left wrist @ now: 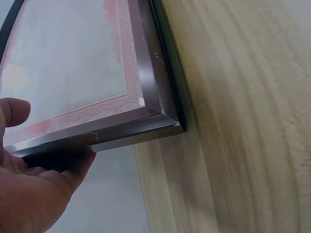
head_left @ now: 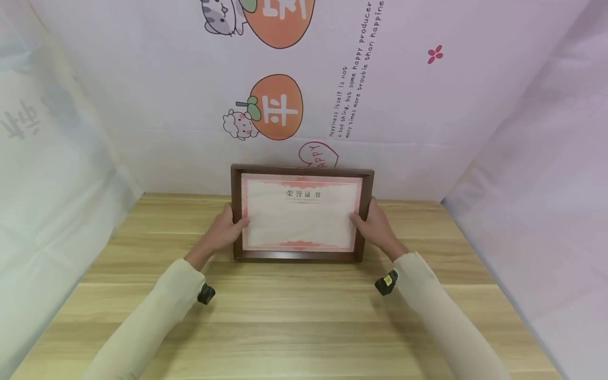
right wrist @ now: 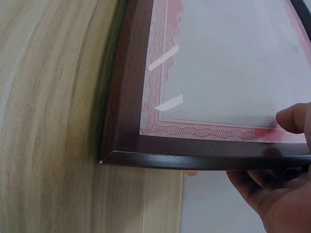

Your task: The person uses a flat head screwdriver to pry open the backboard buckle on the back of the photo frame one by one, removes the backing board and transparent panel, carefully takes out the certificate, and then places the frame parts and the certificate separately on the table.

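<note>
A dark brown picture frame holds a certificate with a pink patterned border and Chinese characters along its top. In the head view it stands tilted back near the far edge of the table. My left hand grips its left side, thumb over the front and fingers behind. On the opposite side my right hand grips in the same way. Both wrist views show a lower corner of the picture frame close to the wood, with the fingers partly hidden behind it.
The light wood-grain table reaches toward me. Behind it hangs a white backdrop with cartoon fruit and printed words. White cloth walls close in the left and right sides. Each sleeve cuff carries a small black camera.
</note>
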Demonstrator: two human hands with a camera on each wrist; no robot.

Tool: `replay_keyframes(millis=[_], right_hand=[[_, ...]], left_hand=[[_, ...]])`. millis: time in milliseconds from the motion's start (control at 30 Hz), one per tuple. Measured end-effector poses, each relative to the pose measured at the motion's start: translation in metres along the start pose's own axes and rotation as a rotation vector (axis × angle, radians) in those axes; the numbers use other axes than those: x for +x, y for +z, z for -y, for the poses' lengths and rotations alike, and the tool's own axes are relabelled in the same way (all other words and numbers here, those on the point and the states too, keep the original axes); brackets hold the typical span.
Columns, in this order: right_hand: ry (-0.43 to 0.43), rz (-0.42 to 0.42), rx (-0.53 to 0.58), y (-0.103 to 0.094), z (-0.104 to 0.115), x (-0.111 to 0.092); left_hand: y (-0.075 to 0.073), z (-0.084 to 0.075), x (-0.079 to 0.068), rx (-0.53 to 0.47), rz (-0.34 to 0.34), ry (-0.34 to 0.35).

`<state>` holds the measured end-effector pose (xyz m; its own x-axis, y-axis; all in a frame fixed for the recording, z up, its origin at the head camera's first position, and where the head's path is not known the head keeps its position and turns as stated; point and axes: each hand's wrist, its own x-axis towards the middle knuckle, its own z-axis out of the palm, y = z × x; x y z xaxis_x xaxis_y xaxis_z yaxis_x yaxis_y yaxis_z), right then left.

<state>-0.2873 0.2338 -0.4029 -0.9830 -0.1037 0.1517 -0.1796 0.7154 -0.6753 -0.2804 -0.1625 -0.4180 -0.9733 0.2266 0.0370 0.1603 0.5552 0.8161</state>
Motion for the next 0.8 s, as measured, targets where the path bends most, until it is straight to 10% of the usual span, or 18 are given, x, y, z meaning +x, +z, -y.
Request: replay_keyframes(millis=[500, 800], right_hand=[[0.054, 0.026, 0.091, -0.004, -0.008, 0.0], [-0.055, -0.028, 0.172, -0.003, -0.01, -0.002]], left_hand=[[-0.006, 0.0, 0.004, 0.062, -0.024, -0.001], [-0.014, 0.0, -0.001, 0.097, -0.072, 0.072]])
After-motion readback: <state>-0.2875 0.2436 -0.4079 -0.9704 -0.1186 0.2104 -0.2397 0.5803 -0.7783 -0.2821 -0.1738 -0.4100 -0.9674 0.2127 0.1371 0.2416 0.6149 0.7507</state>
